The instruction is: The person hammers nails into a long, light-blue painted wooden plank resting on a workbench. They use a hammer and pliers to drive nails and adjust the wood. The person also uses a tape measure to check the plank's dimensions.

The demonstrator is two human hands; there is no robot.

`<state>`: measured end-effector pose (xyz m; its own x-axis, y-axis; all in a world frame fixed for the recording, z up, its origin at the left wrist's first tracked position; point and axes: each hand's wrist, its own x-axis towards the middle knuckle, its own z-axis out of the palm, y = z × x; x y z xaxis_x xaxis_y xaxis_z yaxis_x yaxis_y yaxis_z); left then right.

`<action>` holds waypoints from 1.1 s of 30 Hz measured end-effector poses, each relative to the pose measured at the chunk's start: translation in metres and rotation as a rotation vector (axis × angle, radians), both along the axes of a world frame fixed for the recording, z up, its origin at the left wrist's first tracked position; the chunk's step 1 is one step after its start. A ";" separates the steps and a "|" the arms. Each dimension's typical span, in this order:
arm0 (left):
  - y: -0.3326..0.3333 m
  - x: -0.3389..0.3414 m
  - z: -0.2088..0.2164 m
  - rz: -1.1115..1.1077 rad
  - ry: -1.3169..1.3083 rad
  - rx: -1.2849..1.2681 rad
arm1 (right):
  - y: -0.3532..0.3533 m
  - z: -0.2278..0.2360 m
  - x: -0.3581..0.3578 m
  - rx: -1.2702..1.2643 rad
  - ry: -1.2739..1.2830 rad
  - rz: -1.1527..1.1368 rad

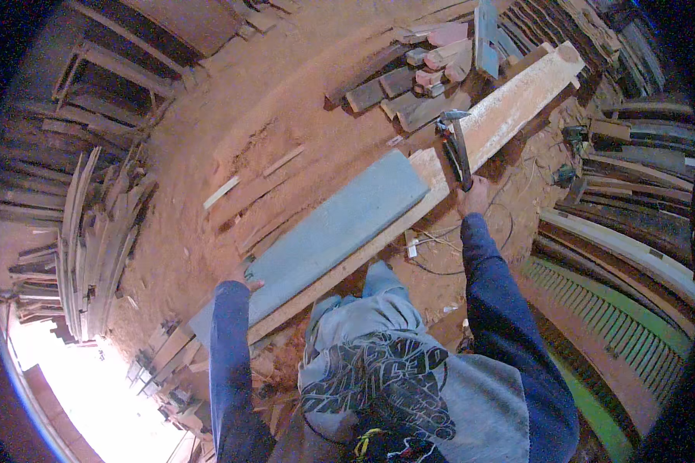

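My right hand [475, 194] is closed around the lower end of a hammer [462, 150]. The hammer's metal head points away from me, over a long pale plank [510, 108]. A small dark object beside the hammer's handle is too unclear to name. On top of the plank lies a shorter blue-grey board [340, 220], running from lower left to upper right. My left hand [252, 284] touches this board near its left part, and a bit of thumb shows on its surface. The sleeve hides most of the left fingers, so their grip is unclear.
Short timber offcuts [432, 73] are heaped beyond the plank. Loose wood strips [222, 193] lie on the dusty ground. Cables [440, 251] trail close to my legs. Stacked boards [93, 239] stand at the left, and a green slatted panel [610, 309] leans at the right.
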<state>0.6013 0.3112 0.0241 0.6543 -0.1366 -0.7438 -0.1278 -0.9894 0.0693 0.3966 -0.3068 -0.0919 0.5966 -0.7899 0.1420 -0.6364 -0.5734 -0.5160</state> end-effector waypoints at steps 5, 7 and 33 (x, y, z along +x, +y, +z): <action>0.027 -0.011 -0.046 -0.039 -0.156 -0.194 | -0.009 -0.004 -0.002 0.083 0.098 -0.006; 0.023 -0.024 -0.032 -0.138 -0.244 -0.164 | -0.010 -0.002 0.000 -0.039 0.040 0.016; -0.074 -0.104 0.034 -0.031 -0.090 0.173 | -0.084 0.115 -0.028 0.419 0.444 0.535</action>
